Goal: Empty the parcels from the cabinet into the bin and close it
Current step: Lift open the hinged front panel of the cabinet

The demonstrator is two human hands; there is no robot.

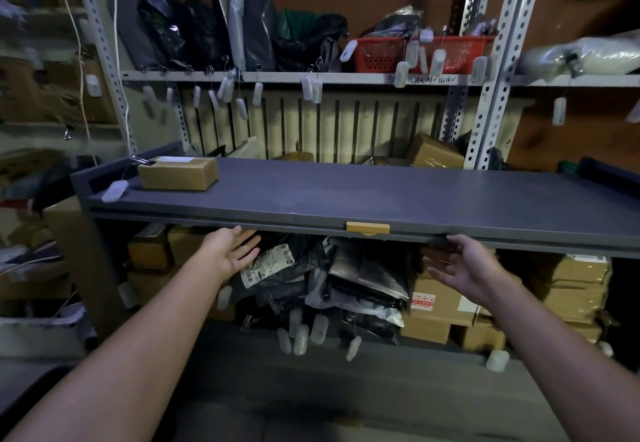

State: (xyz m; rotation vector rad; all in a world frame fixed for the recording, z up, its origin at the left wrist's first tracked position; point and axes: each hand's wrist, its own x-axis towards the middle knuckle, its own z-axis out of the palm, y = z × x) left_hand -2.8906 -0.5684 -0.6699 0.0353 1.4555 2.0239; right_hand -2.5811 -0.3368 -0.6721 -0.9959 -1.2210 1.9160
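Fingers spread, palms up, the left hand (pixel 235 254) and right hand (pixel 464 265) reach the front edge of the grey lid (pixel 346 192), flanking its yellow latch (pixel 367 227). Parcels (pixel 346 275) lie heaped in the bin (pixel 346 376) beneath. Move evenly, or the cardboard box (pixel 177 172) on top may slide.

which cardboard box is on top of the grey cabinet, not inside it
The small taped box at its left end; the rest sit inside or behind.

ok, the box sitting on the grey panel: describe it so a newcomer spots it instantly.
Start at the wide grey panel spanning the middle of the view. At its left end sits a small brown cardboard box with a white label on top. It is the only box on the panel; the other cardboard boxes sit below or behind it.
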